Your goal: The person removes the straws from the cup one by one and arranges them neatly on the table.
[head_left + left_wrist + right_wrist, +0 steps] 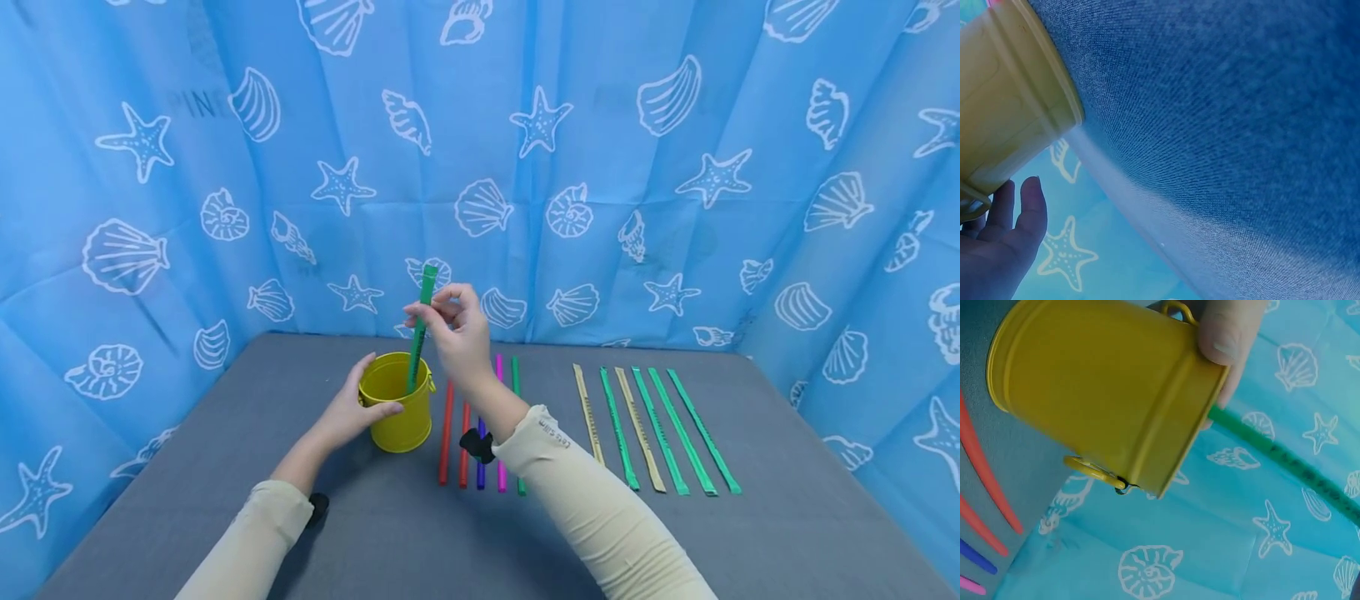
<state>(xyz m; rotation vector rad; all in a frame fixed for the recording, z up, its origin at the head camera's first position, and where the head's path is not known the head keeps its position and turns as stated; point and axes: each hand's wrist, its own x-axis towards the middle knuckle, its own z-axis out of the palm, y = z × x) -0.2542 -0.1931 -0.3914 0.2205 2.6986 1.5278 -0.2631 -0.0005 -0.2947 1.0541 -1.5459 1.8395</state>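
Observation:
My left hand (pixel 348 417) holds a small yellow metal bucket (pixel 401 427) from its left side, thumb along the near rim and fingers around the far side. The bucket stands upright on the grey table, with small wire loops at its sides. Above it, my right hand (pixel 463 342) pinches a slim green wrapped straw (pixel 416 354) between thumb and fingers near its upper part. The straw tilts slightly, its lower end inside the bucket's mouth and hidden by the wall. Dark print runs along the green wrapper (pixel 1297 467) in the right wrist view.
Right of the bucket lie red (pixel 446 442), blue (pixel 481 475), magenta (pixel 501 475) and green sticks (pixel 516 379), partly behind my right forearm. Farther right is a row of tan (pixel 588 417) and green wrapped straws (pixel 682 429). A blue shell-print curtain (pixel 540 250) surrounds the grey table (pixel 375 542).

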